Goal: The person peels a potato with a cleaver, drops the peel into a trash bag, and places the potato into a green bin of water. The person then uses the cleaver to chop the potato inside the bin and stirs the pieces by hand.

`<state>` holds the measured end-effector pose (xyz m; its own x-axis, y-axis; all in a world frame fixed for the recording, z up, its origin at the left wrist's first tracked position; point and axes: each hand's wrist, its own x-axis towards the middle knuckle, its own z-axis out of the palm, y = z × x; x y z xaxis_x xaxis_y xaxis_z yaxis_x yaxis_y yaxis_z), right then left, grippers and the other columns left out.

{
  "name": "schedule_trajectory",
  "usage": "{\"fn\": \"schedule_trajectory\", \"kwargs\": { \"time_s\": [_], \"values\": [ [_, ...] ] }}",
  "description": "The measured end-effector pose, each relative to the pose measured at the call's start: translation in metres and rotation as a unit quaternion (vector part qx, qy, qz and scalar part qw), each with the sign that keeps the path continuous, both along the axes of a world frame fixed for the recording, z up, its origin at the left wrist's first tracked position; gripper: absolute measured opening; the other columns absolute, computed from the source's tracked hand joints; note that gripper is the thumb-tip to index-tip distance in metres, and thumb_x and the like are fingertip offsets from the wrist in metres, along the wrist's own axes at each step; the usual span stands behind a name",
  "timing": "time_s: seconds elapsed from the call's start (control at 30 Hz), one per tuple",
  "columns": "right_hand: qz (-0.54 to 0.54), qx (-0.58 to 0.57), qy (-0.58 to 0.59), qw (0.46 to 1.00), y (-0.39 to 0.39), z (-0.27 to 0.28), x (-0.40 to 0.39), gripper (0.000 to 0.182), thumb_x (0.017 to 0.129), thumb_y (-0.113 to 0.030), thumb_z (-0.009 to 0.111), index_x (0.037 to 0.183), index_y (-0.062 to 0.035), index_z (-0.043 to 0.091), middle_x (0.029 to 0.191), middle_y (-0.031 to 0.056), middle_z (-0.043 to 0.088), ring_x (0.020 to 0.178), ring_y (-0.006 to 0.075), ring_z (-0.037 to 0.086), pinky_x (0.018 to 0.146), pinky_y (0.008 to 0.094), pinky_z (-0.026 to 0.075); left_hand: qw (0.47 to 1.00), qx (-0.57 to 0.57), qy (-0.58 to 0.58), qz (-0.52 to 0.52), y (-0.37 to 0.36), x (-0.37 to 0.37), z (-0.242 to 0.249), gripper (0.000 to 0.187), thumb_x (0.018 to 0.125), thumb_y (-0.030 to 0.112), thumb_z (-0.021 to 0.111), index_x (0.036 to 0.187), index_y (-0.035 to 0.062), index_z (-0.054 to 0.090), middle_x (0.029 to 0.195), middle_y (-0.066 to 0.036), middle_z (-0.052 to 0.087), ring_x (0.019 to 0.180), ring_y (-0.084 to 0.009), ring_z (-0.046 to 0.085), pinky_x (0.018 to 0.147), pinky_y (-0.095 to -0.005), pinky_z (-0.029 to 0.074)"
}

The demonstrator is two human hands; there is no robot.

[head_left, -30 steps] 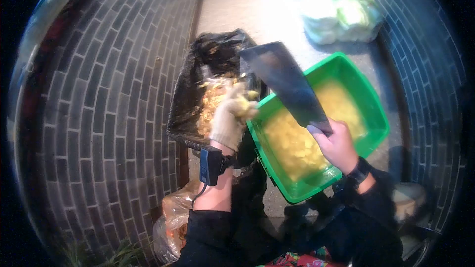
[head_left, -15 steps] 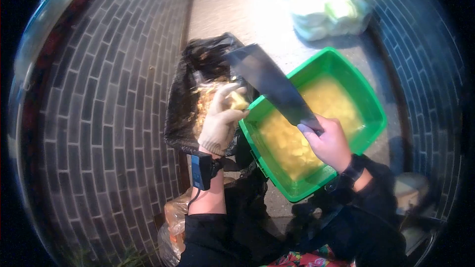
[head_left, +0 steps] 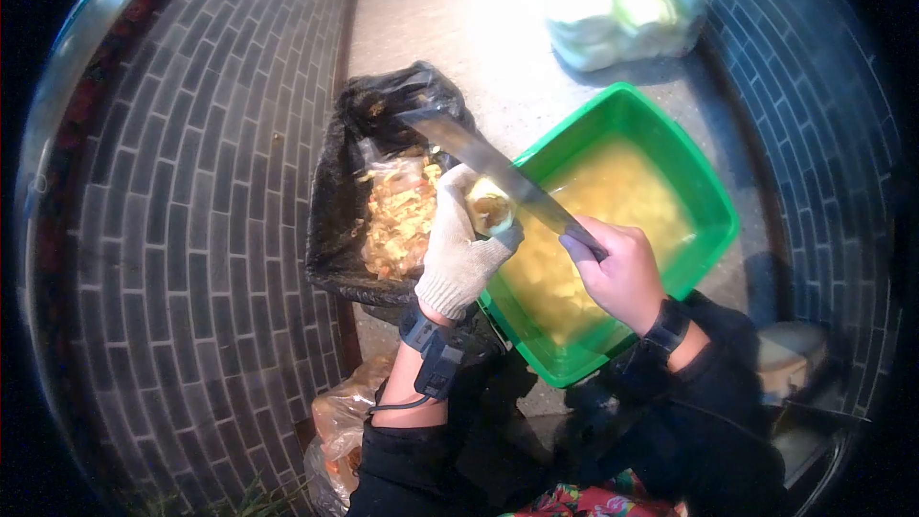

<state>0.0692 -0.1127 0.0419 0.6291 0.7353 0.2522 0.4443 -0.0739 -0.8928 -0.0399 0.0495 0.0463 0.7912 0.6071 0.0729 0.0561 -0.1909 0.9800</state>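
In a pale knitted glove, my left hand (head_left: pixel 466 247) is wrapped round a yellowish potato-like piece (head_left: pixel 490 208) with a brown patch facing up. My bare right hand (head_left: pixel 619 273) grips the handle of a broad dark cleaver (head_left: pixel 498 172), whose blade points up and left, above and beside the piece. Below the blade and right hand is a green tub (head_left: pixel 661 120) holding yellow pieces in cloudy liquid. A bin lined with a black bag (head_left: pixel 328 220) lies left of my left hand, with peelings and scraps (head_left: pixel 400 215) inside.
A plastic bag of pale green cabbage-like vegetables (head_left: pixel 622 14) lies beyond the tub. Brick-patterned surfaces run along the left (head_left: pixel 211 191) and right. A clear plastic bag (head_left: pixel 345 421) is at the lower left, and a pale box-like object (head_left: pixel 793 359) at the lower right.
My left hand has moved right, from over the scraps to the tub's left edge, and turned the piece. The cleaver has tilted, its blade now narrower in view.
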Motion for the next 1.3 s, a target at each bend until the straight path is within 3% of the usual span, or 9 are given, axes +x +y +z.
{"fn": "schedule_trajectory", "kwargs": {
  "time_s": [0.57, 0.67, 0.77, 0.83, 0.9, 1.03, 1.07, 1.13, 1.3],
  "values": [
    [0.015, -0.053, -0.017, 0.998, 0.005, 0.000, -0.003, 0.020, 0.085, -0.010, 0.063, 0.104, -0.0052, 0.068, 0.074, 0.0201, 0.063, 0.063, 0.0352, 0.062, 0.057, 0.0391, 0.048, 0.988, 0.130, 0.080, 0.022, -0.005, 0.001, 0.012, 0.066, 0.078, 0.000, 0.061, 0.138, 0.0017, 0.035, 0.099, -0.010, 0.055, 0.088, -0.0178, 0.056, 0.080, -0.0303, 0.048],
    [0.006, -0.012, -0.010, 1.000, 0.006, -0.001, -0.004, 0.010, 0.086, -0.007, 0.062, 0.088, 0.0024, 0.063, 0.064, 0.0190, 0.055, 0.053, 0.0303, 0.053, 0.052, 0.0354, 0.041, 0.988, 0.132, 0.073, 0.020, -0.005, 0.001, 0.008, 0.064, 0.078, 0.000, 0.062, 0.137, 0.0018, 0.038, 0.098, -0.010, 0.056, 0.088, -0.0180, 0.057, 0.080, -0.0308, 0.048],
    [0.012, -0.043, -0.015, 0.999, 0.005, -0.001, -0.003, 0.020, 0.085, -0.009, 0.062, 0.103, -0.0051, 0.068, 0.077, 0.0208, 0.064, 0.066, 0.0360, 0.063, 0.059, 0.0397, 0.049, 0.991, 0.121, 0.065, 0.012, -0.004, 0.002, 0.005, 0.062, 0.077, 0.001, 0.062, 0.135, 0.0022, 0.041, 0.094, -0.010, 0.058, 0.086, -0.0181, 0.058, 0.079, -0.0311, 0.049],
    [0.004, -0.014, -0.002, 1.000, 0.006, -0.001, -0.004, 0.010, 0.086, -0.007, 0.062, 0.086, 0.0026, 0.063, 0.063, 0.0189, 0.054, 0.053, 0.0306, 0.053, 0.052, 0.0358, 0.040, 0.992, 0.114, 0.060, 0.007, -0.003, 0.002, 0.003, 0.061, 0.076, 0.002, 0.062, 0.134, 0.0027, 0.042, 0.092, -0.010, 0.058, 0.085, -0.0182, 0.059, 0.079, -0.0313, 0.049],
    [0.007, -0.015, -0.004, 1.000, 0.006, -0.003, -0.004, 0.010, 0.086, -0.007, 0.062, 0.085, 0.0025, 0.063, 0.063, 0.0188, 0.054, 0.053, 0.0306, 0.053, 0.052, 0.0359, 0.040, 0.996, 0.020, 0.074, -0.036, -0.002, 0.001, 0.003, 0.053, 0.077, -0.005, 0.061, 0.128, 0.0037, 0.047, 0.108, -0.004, 0.057, 0.098, -0.0120, 0.053, 0.087, -0.0281, 0.045],
    [0.014, -0.025, 0.001, 1.000, 0.004, -0.003, -0.003, 0.010, 0.086, -0.008, 0.062, 0.085, 0.0023, 0.063, 0.063, 0.0186, 0.055, 0.053, 0.0307, 0.053, 0.052, 0.0362, 0.040, 0.997, 0.024, 0.049, -0.059, -0.002, 0.001, 0.000, 0.054, 0.077, -0.007, 0.061, 0.128, 0.0040, 0.047, 0.107, -0.003, 0.058, 0.100, -0.0114, 0.053, 0.088, -0.0278, 0.045],
    [0.014, -0.025, 0.001, 1.000, 0.003, -0.002, -0.003, 0.010, 0.086, -0.008, 0.062, 0.085, 0.0023, 0.063, 0.063, 0.0186, 0.055, 0.053, 0.0307, 0.053, 0.052, 0.0362, 0.040, 0.997, 0.005, 0.039, -0.066, -0.001, 0.001, -0.001, 0.055, 0.076, -0.008, 0.059, 0.128, 0.0040, 0.046, 0.106, -0.003, 0.058, 0.095, -0.0107, 0.053, 0.083, -0.0265, 0.046],
    [0.022, -0.063, -0.001, 0.998, 0.001, -0.001, -0.002, 0.022, 0.086, -0.010, 0.062, 0.107, -0.0057, 0.068, 0.078, 0.0218, 0.064, 0.066, 0.0363, 0.062, 0.059, 0.0398, 0.049, 0.997, -0.015, 0.030, -0.075, -0.002, 0.001, 0.000, 0.056, 0.076, -0.008, 0.058, 0.129, 0.0039, 0.046, 0.104, -0.003, 0.059, 0.091, -0.0099, 0.054, 0.078, -0.0252, 0.046],
    [0.018, -0.050, -0.023, 0.998, 0.000, 0.000, 0.000, 0.022, 0.086, -0.010, 0.062, 0.106, -0.0054, 0.068, 0.079, 0.0218, 0.064, 0.066, 0.0361, 0.062, 0.059, 0.0400, 0.049, 0.961, -0.263, -0.018, -0.083, -0.012, 0.003, 0.008, 0.066, 0.070, -0.010, 0.058, 0.133, 0.0028, 0.042, 0.096, -0.005, 0.059, 0.066, -0.0097, 0.049, 0.059, -0.0225, 0.039]
  ]
}}
